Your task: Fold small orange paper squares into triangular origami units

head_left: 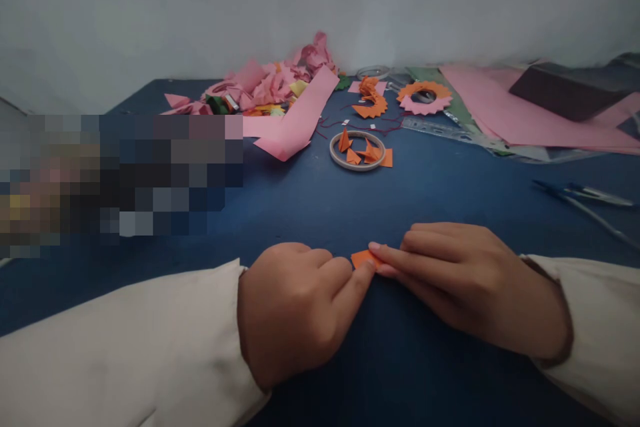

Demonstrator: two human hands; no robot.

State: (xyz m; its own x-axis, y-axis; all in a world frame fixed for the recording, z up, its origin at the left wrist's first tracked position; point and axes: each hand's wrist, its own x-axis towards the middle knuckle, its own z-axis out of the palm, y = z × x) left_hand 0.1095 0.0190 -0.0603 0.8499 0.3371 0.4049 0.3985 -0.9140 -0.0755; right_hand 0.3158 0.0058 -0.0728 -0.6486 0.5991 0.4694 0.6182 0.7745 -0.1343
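Pale wall (210, 13) behind, blue tabletop (300, 200) under your hands. Your orange paper piece (361, 257) is between your fingertips, near edge of the table, below the pale ring (357, 167) that has folded orange pieces (345, 141) inside it. Expect it light, thin, fairly crisp; should hold a crease, likely tears or crumples if you force it, and may slide on the table unless pinned. Best hold is probably at the edges: one fingertip pinning the left part, a finger-and-thumb pinch on the right end. Your left hand (303, 307) has most fingers curled in, index extended with its tip on the paper; thumb hidden, so can't tell if it pinches. Your right hand (467, 283) has fingers together, tips closed on the paper's right end. Look: plain bright orange, small, flat-looking, straight-edged at left; the rest is covered, fold layers unclear.
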